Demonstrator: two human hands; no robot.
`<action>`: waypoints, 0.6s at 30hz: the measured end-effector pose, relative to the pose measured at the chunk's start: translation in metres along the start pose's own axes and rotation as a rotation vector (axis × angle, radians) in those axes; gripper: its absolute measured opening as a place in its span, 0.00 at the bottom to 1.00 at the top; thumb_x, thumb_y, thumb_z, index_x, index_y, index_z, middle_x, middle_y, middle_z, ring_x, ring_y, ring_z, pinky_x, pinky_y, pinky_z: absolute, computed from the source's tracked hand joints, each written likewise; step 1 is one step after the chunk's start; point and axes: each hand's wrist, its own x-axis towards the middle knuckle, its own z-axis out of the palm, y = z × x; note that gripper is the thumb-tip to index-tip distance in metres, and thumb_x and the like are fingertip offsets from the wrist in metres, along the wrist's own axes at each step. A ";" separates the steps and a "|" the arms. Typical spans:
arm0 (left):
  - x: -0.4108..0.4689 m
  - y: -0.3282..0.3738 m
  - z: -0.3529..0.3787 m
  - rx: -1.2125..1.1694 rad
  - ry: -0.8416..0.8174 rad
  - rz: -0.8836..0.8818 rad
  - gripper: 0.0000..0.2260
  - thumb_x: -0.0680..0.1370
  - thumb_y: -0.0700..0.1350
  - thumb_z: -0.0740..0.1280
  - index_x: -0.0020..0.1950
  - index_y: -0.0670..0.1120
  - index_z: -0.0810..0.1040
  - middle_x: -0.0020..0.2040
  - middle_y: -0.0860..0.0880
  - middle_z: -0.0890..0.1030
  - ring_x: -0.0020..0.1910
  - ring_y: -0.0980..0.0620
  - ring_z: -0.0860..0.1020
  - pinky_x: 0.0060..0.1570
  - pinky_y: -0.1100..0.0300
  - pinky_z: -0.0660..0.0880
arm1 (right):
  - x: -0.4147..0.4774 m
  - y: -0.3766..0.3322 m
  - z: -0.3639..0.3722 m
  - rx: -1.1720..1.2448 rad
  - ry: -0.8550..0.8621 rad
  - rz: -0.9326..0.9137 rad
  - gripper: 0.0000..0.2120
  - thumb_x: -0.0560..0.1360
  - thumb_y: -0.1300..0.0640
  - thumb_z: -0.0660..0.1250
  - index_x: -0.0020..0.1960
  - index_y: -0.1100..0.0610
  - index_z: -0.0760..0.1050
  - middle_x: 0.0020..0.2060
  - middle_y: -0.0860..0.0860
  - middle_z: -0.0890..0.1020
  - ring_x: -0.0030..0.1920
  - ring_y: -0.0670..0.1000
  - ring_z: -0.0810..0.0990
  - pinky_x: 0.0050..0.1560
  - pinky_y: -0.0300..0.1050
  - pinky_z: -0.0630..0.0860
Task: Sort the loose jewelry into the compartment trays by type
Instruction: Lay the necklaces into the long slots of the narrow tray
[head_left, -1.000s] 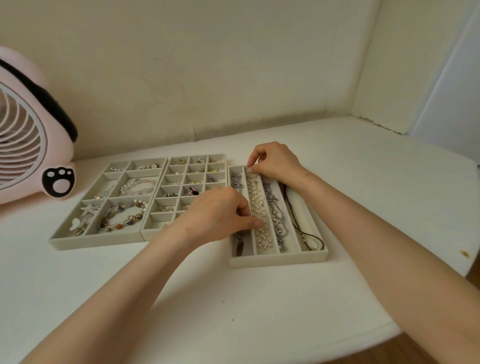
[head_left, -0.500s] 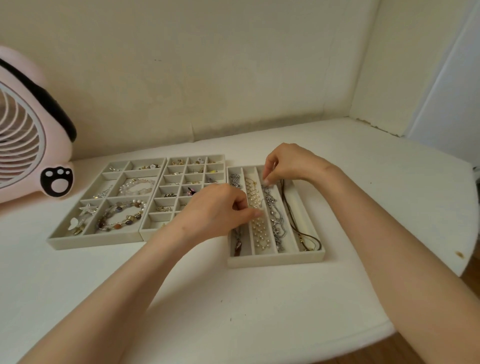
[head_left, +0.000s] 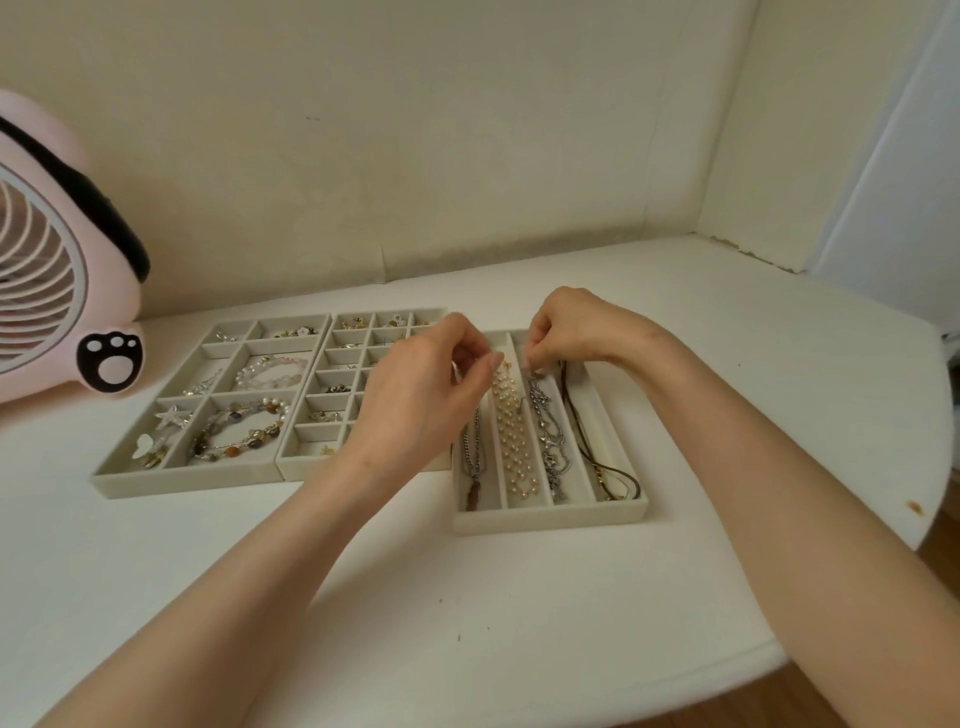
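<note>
Raised beside the right hand (head_left: 576, 332), the left hand (head_left: 426, 395) is likewise curled, contents undeterminable; sorting is judged nearly done.

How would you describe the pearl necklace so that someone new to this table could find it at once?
From the pink fan at the left, go right to the long-slot tray, last of three. The pearl necklace lies in its second slot from the left; it alone is cream beads, between silver chains, with a brown cord beyond.
</note>
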 end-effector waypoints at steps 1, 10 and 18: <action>0.000 0.001 0.001 -0.046 0.004 -0.009 0.03 0.77 0.48 0.66 0.47 0.49 0.75 0.37 0.57 0.77 0.36 0.60 0.73 0.35 0.62 0.69 | -0.002 0.001 -0.004 0.098 -0.010 -0.016 0.01 0.68 0.60 0.74 0.39 0.56 0.82 0.35 0.50 0.83 0.40 0.48 0.80 0.42 0.43 0.76; 0.004 -0.002 0.011 -0.288 0.005 -0.136 0.13 0.73 0.44 0.71 0.55 0.49 0.71 0.47 0.55 0.80 0.45 0.59 0.76 0.42 0.66 0.71 | -0.015 0.000 -0.023 0.532 -0.161 -0.200 0.02 0.73 0.60 0.70 0.43 0.59 0.78 0.34 0.51 0.83 0.36 0.45 0.80 0.41 0.38 0.74; 0.009 -0.003 0.016 -0.511 -0.101 -0.211 0.12 0.72 0.45 0.73 0.52 0.46 0.76 0.40 0.54 0.82 0.41 0.51 0.76 0.43 0.63 0.71 | -0.017 -0.003 -0.023 0.668 -0.176 -0.304 0.04 0.74 0.62 0.68 0.40 0.58 0.77 0.35 0.53 0.82 0.36 0.48 0.79 0.41 0.40 0.72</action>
